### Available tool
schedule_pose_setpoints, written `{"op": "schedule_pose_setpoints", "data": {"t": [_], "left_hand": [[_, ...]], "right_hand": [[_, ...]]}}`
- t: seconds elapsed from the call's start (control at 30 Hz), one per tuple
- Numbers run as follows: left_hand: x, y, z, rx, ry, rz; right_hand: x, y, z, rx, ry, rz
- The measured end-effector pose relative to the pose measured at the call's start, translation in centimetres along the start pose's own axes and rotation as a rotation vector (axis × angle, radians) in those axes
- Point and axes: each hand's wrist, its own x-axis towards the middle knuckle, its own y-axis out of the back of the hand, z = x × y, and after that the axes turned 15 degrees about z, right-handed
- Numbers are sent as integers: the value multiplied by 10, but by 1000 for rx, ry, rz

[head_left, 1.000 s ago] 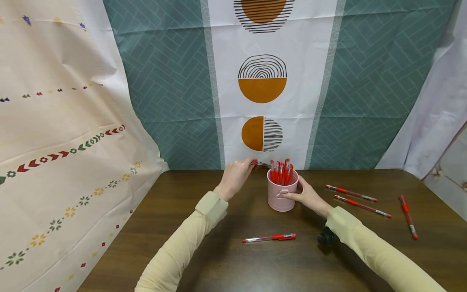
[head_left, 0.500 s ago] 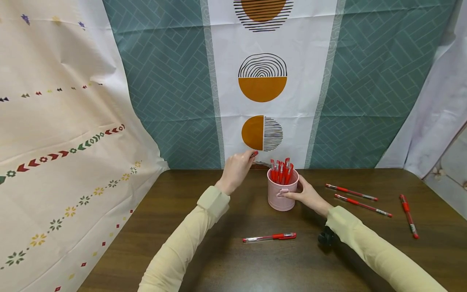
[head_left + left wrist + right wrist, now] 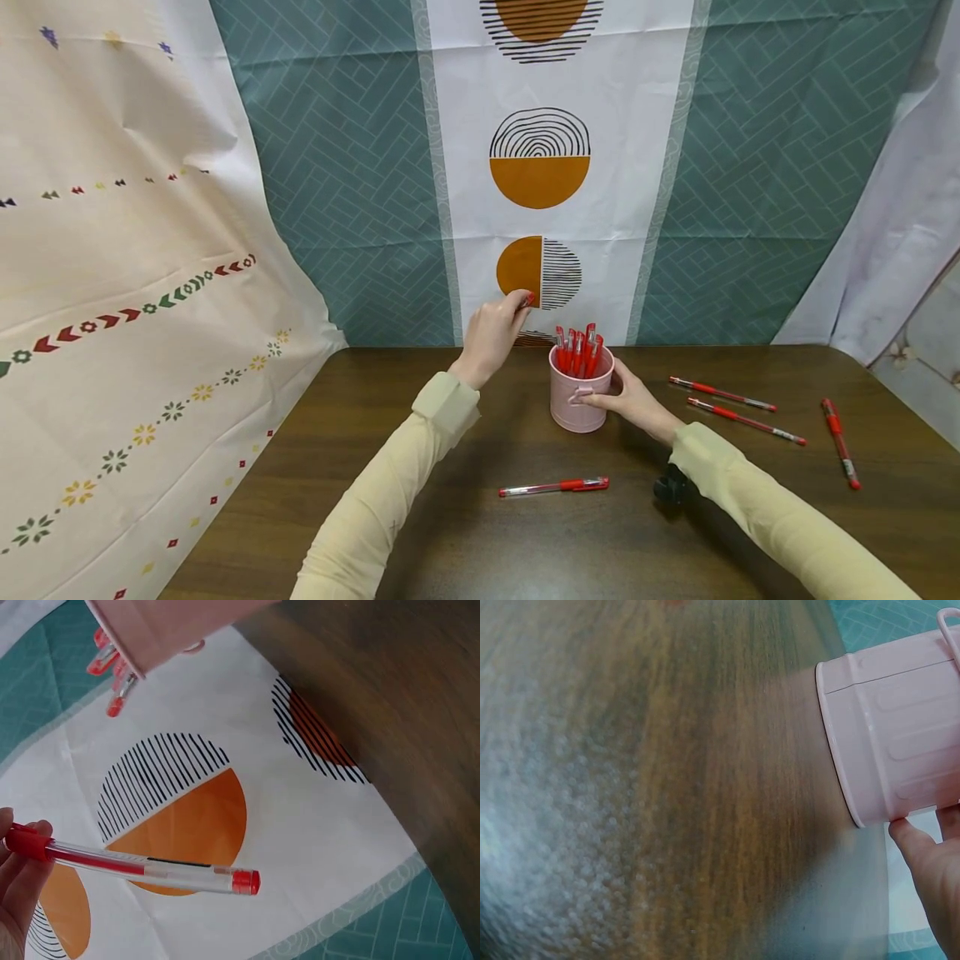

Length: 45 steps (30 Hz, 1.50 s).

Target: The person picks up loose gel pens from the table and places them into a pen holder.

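Note:
Raised above the table, left of the pink bucket [image 3: 579, 408], my left hand [image 3: 489, 333] pinches a clear-barrelled red pen [image 3: 142, 862] by its red grip end. In the left wrist view that pen points away from the fingers, its red tip end free. The bucket stands upright on the table with several red pens [image 3: 577, 354] inside, their red-and-clear upper ends above the rim. My right hand [image 3: 636, 407] grips the bucket's right side, thumb at the front by the small handle. In the right wrist view the right hand [image 3: 934, 862] touches the bucket's wall.
A red pen [image 3: 553, 487] lies on the brown table [image 3: 480, 550] in front of the bucket. To the right lie more red pens [image 3: 746, 421]. A small black object [image 3: 670, 490] shows beneath the right sleeve. A patterned curtain [image 3: 360, 167] hangs behind the table.
My left hand has risen with the pen and shifted slightly to the right, nearer the bucket. The right hand and the bucket have kept their place.

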Motion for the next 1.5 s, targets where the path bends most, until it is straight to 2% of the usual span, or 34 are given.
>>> {"op": "schedule_pose_setpoints", "data": {"t": [0.17,0.33,0.57,0.83,0.9,1.13,1.33,1.5], "left_hand": [[4,-1,3,-60,62,14],[9,-2,4,-157,134,56],[15,-2,7,-299,275,91],[17,-5,10,-398,408,124],[17,-7,10,-427,428,148],[29,12,43,-546,505,219],[28,6,46,-583,534,255],[26,-2,48,-600,577,257]], "right_hand": [[1,0,1,-8,7,-2],[1,0,1,-8,12,-2],[1,1,-1,1,0,-5],[0,1,1,1,13,-9],[0,1,1,4,11,-9],[1,1,-1,-1,4,-8],[2,0,0,-5,8,-8],[1,0,1,-4,3,2]]}}
